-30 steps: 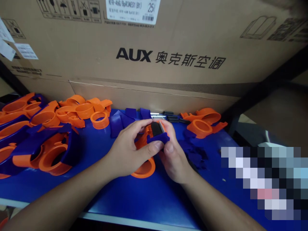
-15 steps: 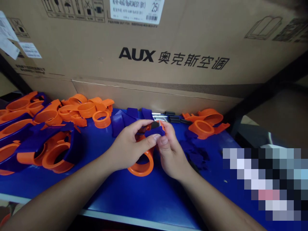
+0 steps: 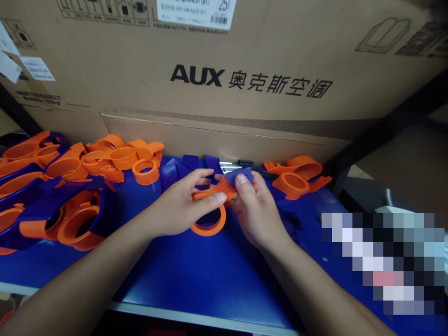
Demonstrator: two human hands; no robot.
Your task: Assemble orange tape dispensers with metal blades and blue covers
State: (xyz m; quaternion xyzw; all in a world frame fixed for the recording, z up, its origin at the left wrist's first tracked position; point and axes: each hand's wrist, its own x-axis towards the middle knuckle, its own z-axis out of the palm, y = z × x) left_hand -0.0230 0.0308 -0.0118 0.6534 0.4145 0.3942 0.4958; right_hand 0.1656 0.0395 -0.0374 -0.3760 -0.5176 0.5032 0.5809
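Note:
An orange plastic tape dispenser (image 3: 209, 230) is held just above the blue tabletop, its round ring hanging toward me. My left hand (image 3: 178, 203) grips its orange body between thumb and fingers, with the index finger lifted away. A blue flap-like piece (image 3: 235, 177) sits at the dispenser's upper right end. My right hand (image 3: 257, 207) pinches that end, thumb pressed on the blue piece and fingers behind it. The fingers hide where the blue and orange parts meet.
Several orange and blue dispenser parts (image 3: 79, 224) are heaped on the left. More orange parts (image 3: 294, 184) lie at the right. Blue pieces (image 3: 191, 163) and black-handled metal pieces (image 3: 231, 167) lie behind my hands. A large cardboard box (image 3: 140, 84) stands at the back.
The dispenser has tilted and its ring has come up slightly. The blue end has turned up and right under my right thumb. My left fingers have spread and shifted down onto the orange body.

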